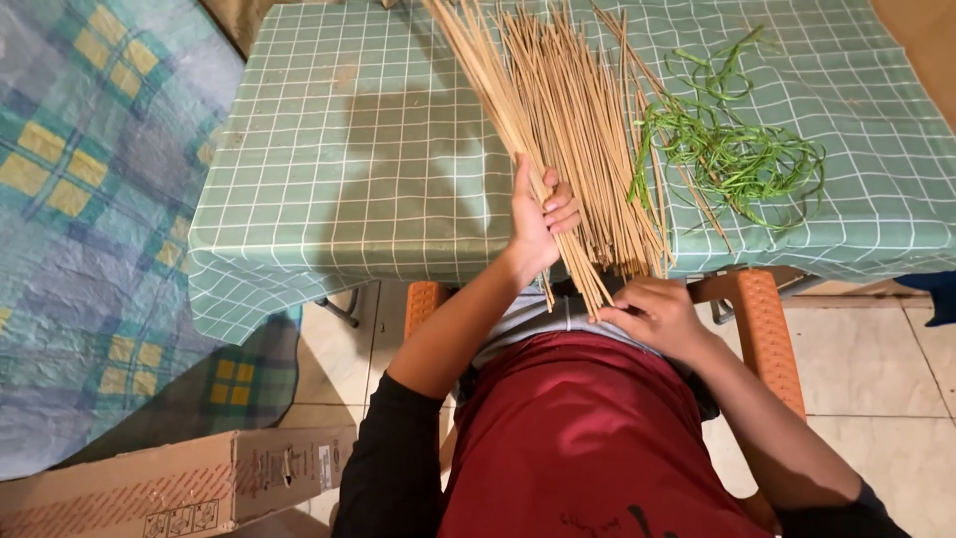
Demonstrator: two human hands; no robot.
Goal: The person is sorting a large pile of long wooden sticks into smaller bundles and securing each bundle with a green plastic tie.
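Your left hand [536, 221] grips the bundle of thin tan sticks [558, 110], fingers closed; your right hand [652, 314] squares the ends, fingers curled shut on them; green strips [732, 154] lie unused, so tying seems left.

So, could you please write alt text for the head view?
Seen from above, a seated person's left hand grips a bundle of thin sticks on a green checked tablecloth, while the right hand touches their near ends. Loose green strips lie beside them.

A long brown cardboard box [169, 495] with red stripes and a small white label [326, 464] lies on the floor.
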